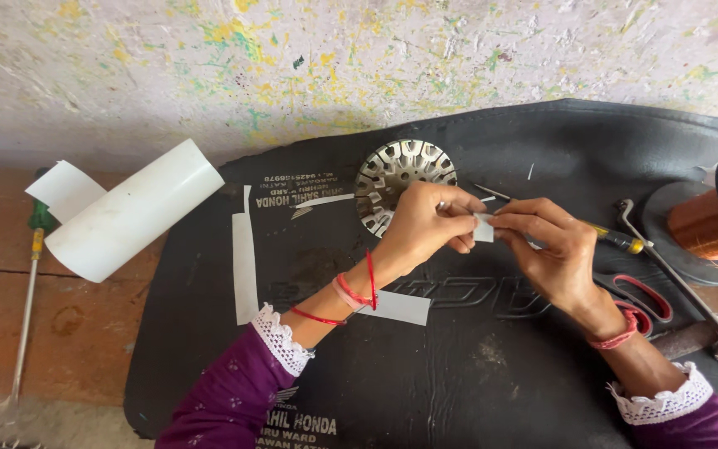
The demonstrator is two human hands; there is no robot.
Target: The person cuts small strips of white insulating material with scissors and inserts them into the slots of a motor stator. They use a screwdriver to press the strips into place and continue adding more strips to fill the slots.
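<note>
- Left hand (425, 223): fingers pinched shut on the left edge of a small white paper slip (484, 227), held just above the black mat (459, 366).
- Right hand (546, 249): fingers closed on the right edge of the same slip, directly facing the left hand.
- Paper slip: small, white, roughly rectangular; held between both hands, just beside the lower right rim of the slotted metal disc (396, 179).
- Slotted metal disc: round, silvery, ringed with radial slots; lying on the mat, partly hidden behind the left hand.
- Black mat: dark rubbery sheet with white lettering, spread over the reddish worktop (85, 316).
- White paper strips (244, 266): one long, lying upright left of the disc; another, shorter, under the left wrist.
- Roll of white sheet (130, 212): tilted, at the mat's left edge.
- Long screwdriver (27, 308): green-and-yellow handle, on the worktop at far left.
- Red-handled scissors (646, 295): on the mat, near the right wrist.
- Copper wire spool (708, 223): at the right edge, on a dark round base.
- Bent metal rod (675, 278): lying between the scissors and the spool.
</note>
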